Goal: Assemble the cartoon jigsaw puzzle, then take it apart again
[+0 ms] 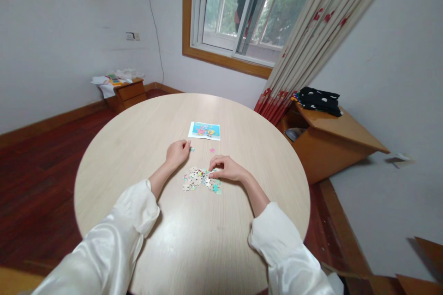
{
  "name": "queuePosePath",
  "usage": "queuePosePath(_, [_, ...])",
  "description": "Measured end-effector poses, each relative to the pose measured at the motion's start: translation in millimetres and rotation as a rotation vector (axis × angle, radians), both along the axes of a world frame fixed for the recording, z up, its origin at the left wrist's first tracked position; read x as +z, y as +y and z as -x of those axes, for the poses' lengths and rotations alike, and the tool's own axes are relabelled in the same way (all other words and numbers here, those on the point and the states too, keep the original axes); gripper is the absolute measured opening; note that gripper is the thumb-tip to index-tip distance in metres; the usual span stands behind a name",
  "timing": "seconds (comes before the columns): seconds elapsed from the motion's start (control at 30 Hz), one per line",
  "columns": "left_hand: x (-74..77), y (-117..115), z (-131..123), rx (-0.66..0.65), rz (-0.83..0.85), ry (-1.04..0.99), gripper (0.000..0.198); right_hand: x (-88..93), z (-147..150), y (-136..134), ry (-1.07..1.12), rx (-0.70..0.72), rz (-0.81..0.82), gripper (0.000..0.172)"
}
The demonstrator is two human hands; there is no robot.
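A loose pile of jigsaw puzzle pieces (195,179) lies on the round table (138,133), many with pale backs up and some showing colour. My right hand (226,168) is over the pile's right side, thumb and forefinger closing on a puzzle piece that its fingers partly hide. Up and to the left, my left hand (178,153) rests with curled, closed fingers; what they hold, if anything, is hidden. By its fingertips sits a small blue puzzle piece (193,150). A pink puzzle piece (212,150) lies apart, below a cartoon picture sheet (205,131).
A tilted wooden cabinet (332,133) with black spotted cloth (320,100) on top stands at the right, beside a long curtain (311,41). At the back left is a small drawer unit (131,92). Someone in dark clothing (245,4) shows beyond the window.
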State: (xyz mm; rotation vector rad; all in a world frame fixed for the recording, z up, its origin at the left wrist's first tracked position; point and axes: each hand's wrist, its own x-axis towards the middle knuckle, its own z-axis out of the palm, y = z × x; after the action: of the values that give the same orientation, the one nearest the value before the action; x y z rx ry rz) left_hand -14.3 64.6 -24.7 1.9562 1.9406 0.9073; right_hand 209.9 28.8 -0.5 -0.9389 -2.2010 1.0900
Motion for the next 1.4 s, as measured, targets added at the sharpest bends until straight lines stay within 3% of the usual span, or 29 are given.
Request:
queuePosePath(0.2, [-1.3, 2.1, 2.2, -0.005, -0.006, -0.058, 0.041, 1.0, -0.9, 0.0, 0.035, 0.031, 0.067, 0.027])
queuePosePath(0.43, [-1.9, 2.5, 3.4, -0.021, -0.012, -0.098, 0.041, 0.6, -3.2, -0.1, 0.124, 0.013, 0.306, 0.033])
queuePosePath(0.63, [-1.1, 0.7, 3.5, -0.045, -0.006, -0.109, 0.04, 0.1, -4.1, -0.1, 0.234, 0.016, 0.373, 0.026])
queuePosePath(0.9, [-1.6, 0.5, 3.9, -0.054, -0.001, -0.103, 0.04, -1.2, -6.4, 2.0, 0.38, -0.199, 0.418, 0.03])
queuePosePath(1.03, [-0.7, 1.0, 3.6, -0.053, -0.004, -0.113, 0.039, -10.0, -4.5, 9.4, 0.436, -0.358, 0.353, 0.034])
queuePosePath(1.17, [0.4, 1.4, 3.4, -0.055, -0.012, -0.147, 0.039, -21.7, -8.5, 22.3, 0.485, -0.633, 0.132, 0.037])
queuePosePath(1.4, [2.0, 0.3, 3.7, -0.068, 0.002, -0.181, 0.039, -25.3, -19.3, 28.1, 0.338, -0.867, -0.185, 0.01])
